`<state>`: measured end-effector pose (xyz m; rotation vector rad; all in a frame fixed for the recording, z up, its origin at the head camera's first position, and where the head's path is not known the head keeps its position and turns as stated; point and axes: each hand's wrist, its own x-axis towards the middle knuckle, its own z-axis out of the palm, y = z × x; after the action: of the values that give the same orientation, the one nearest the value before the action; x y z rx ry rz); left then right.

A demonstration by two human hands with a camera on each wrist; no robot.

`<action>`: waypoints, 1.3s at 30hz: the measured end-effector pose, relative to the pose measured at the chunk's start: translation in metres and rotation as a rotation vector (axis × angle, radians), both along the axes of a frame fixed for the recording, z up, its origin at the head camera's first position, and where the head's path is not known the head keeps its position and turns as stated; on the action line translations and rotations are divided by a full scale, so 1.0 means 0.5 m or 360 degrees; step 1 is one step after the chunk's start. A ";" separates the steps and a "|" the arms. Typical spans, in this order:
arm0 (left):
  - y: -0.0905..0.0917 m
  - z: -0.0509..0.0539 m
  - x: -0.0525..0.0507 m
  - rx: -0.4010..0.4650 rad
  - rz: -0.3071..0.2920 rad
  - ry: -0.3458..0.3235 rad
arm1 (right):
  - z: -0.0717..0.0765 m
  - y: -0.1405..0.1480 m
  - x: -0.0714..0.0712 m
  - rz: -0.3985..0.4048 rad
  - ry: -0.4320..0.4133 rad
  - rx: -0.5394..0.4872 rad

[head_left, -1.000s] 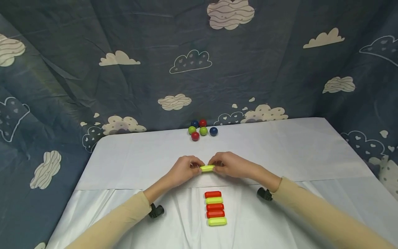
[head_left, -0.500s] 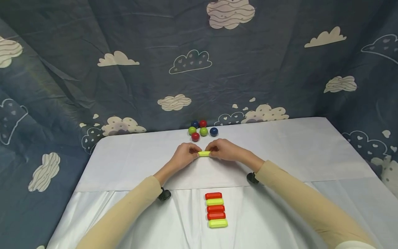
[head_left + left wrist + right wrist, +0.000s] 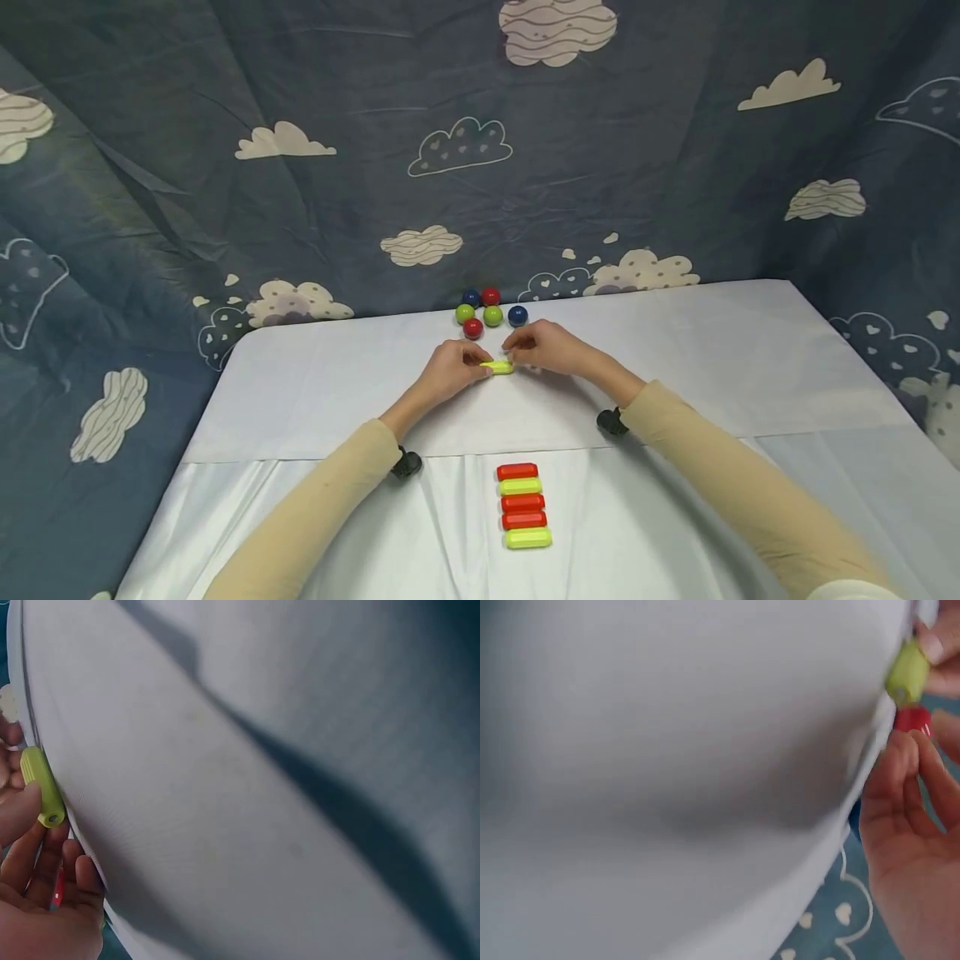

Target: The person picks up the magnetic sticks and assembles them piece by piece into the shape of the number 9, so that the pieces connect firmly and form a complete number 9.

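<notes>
In the head view my left hand (image 3: 444, 371) pinches the left end of a small yellow-green bar (image 3: 499, 367) over the white cloth. The left wrist view shows my thumb on this bar (image 3: 46, 787), which has a small hole in its end. My right hand (image 3: 549, 348) is close to the bar's other end, its fingers loosely bent. In the right wrist view a gap separates my right fingers (image 3: 900, 754) from the bar (image 3: 908, 673), and nothing shows in their grasp. A red ball (image 3: 913, 720) appears just beyond the fingertips.
Red and yellow-green bars (image 3: 522, 503) form a column nearer me. Several red, green and blue balls (image 3: 492, 316) are grouped by the table's far edge. Behind them hangs a dark curtain (image 3: 337, 208) with cloud prints. White cloth (image 3: 675, 358) covers the table.
Both hands have carried the yellow-green bar away from me, toward the balls. The right fingers have since come off its right end, while the left hand keeps its hold.
</notes>
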<state>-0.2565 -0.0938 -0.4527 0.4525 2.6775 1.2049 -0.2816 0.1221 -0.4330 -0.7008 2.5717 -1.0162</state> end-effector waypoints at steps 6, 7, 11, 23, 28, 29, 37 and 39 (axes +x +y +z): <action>0.002 0.000 -0.004 -0.0018 0.0003 -0.0012 | 0.025 0.014 -0.037 -0.0324 0.0086 -0.0093; 0.003 0.000 -0.005 -0.0019 -0.0001 -0.0009 | 0.026 0.015 -0.045 -0.0364 0.0096 -0.0108; 0.006 0.001 -0.007 -0.0025 -0.0020 0.0002 | 0.016 0.020 -0.070 -0.0441 0.0057 -0.0148; 0.010 0.003 -0.001 -0.0029 -0.0020 0.0007 | -0.007 0.037 -0.084 -0.0329 0.0054 -0.0072; 0.006 -0.001 -0.003 -0.0048 -0.0004 0.0001 | 0.003 0.048 -0.057 -0.0233 0.0008 -0.0017; 0.005 -0.002 -0.003 -0.0048 -0.0006 0.0000 | 0.004 0.050 -0.050 -0.0215 -0.0003 -0.0005; 0.001 -0.003 -0.006 -0.0042 -0.0009 -0.0014 | 0.000 0.042 0.008 -0.0050 0.0035 0.0078; 0.001 -0.003 -0.005 -0.0041 -0.0012 -0.0023 | -0.002 0.038 0.017 -0.0042 0.0040 0.0091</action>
<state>-0.2590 -0.0933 -0.4542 0.4480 2.6733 1.1662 -0.2730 0.1411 -0.4342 -0.6708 2.6267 -0.9435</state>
